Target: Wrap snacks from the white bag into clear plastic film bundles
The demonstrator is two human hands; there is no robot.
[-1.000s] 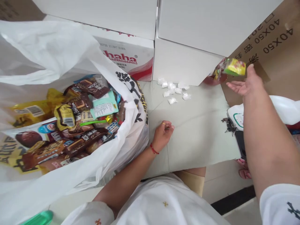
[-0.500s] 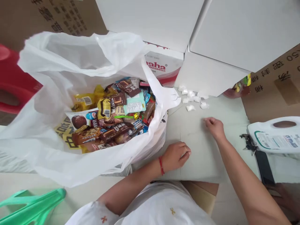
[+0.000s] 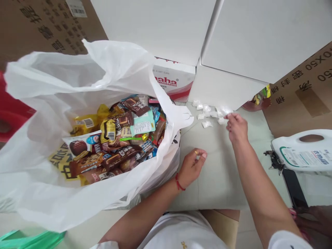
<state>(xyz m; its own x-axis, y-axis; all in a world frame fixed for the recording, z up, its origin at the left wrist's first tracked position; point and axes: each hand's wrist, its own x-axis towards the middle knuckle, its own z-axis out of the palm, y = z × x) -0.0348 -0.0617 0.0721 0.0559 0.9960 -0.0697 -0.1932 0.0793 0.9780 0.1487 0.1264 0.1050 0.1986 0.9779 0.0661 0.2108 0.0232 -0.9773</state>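
My right hand (image 3: 237, 127) pinches a small crinkled clear plastic packet (image 3: 226, 110) by its edge, at the right end of a group of small white packets (image 3: 206, 109) lying on the pale tabletop. One packet (image 3: 207, 124) lies a little nearer to me. My left hand (image 3: 192, 165), with a ring and a red cord bracelet, is loosely curled over the table; nothing shows in it. Left of it stands a large white plastic bag (image 3: 85, 204), its mouth wide, full of wrapped snacks. Among them are a brown cocoa biscuit pack (image 3: 136, 105) and a light-green packet (image 3: 142, 123).
A white detergent jug (image 3: 303, 150), keys (image 3: 274, 161) and a black phone (image 3: 295, 189) are at the right. Cardboard boxes (image 3: 306, 100) and white boxes (image 3: 259, 34) wall the back. A red plastic object (image 3: 12, 107) stands far left; something green (image 3: 33, 240) is below.
My right hand has moved forward to the packets and taken hold of a clear one. My left hand has turned slightly, its fingers pointing further up. The whole view has shifted a little.
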